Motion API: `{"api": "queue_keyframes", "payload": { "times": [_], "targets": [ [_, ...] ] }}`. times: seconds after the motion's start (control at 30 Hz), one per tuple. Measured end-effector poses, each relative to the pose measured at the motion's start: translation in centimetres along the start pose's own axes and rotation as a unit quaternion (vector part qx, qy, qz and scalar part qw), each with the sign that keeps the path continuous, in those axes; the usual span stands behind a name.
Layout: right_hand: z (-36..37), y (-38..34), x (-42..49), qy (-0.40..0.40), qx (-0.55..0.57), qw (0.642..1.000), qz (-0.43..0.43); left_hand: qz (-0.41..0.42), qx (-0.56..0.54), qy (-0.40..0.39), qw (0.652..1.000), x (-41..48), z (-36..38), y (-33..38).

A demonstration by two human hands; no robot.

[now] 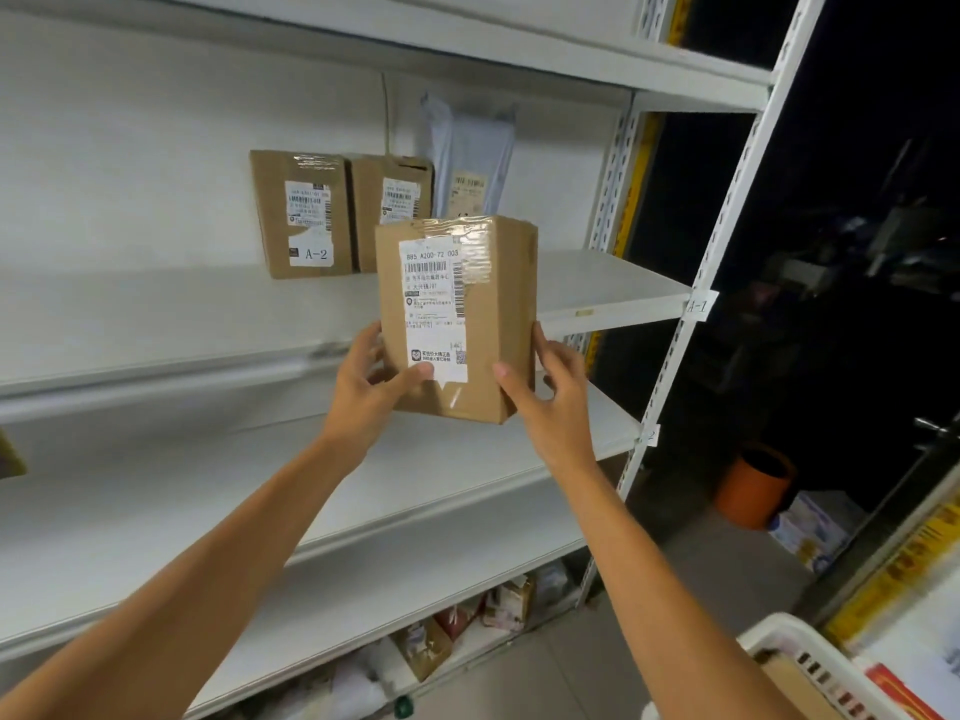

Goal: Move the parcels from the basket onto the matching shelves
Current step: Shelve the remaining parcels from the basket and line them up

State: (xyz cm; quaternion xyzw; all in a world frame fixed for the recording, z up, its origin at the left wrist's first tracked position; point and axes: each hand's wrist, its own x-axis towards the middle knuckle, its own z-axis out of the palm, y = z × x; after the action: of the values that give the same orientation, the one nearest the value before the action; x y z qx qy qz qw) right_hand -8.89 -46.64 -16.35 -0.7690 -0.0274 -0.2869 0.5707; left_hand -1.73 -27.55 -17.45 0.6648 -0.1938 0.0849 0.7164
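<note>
Holding a cardboard box (457, 319) up by the shelves (156, 459), the left hand (363, 387) and right hand (550, 402) grip its sides. Three parcels (304, 215) stand on a shelf (613, 288); the basket (810, 662) seems to hold more.

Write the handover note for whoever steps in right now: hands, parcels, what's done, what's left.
Left hand and right hand: both grip the brown cardboard box with the white shipping label, upright in front of the white metal shelf tagged A-1, not yet set down.
Done: a brown cardboard box with an A-2 sticker, a second brown cardboard box and a grey plastic mailer stand at the back of that shelf.
Left: shelve the held box; no shelf sticker shows on it. The white plastic basket, lower right, holds more parcels.
</note>
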Motion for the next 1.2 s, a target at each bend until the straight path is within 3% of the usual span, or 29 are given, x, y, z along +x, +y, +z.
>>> {"api": "queue_keyframes", "payload": {
  "times": [0.47, 0.63, 0.83, 1.1, 1.2],
  "targets": [
    [9.7, -2.0, 3.6, -0.106, 0.099, 0.988, -0.055, 0.052, 0.112, 0.143, 0.982, -1.6, -8.7, 4.7],
    [15.0, -3.2, 4.5, -0.097, 0.089, 0.987, -0.089, 0.048, 0.116, 0.189, 0.974, -1.4, -12.9, 5.5],
    [22.0, -4.1, 7.6, -0.145, 0.102, 0.981, -0.081, 0.055, 0.135, 0.216, 0.965, 1.5, -18.8, 4.7],
    [32.5, -3.6, 12.4, -0.146, 0.001, 0.986, -0.080, 0.007, 0.166, 0.191, 0.967, 8.7, -28.3, 2.7],
    [35.2, -3.5, 13.9, -0.109, -0.061, 0.989, -0.074, -0.009, 0.170, 0.181, 0.969, 11.1, -30.2, 2.1]
  ]
}}
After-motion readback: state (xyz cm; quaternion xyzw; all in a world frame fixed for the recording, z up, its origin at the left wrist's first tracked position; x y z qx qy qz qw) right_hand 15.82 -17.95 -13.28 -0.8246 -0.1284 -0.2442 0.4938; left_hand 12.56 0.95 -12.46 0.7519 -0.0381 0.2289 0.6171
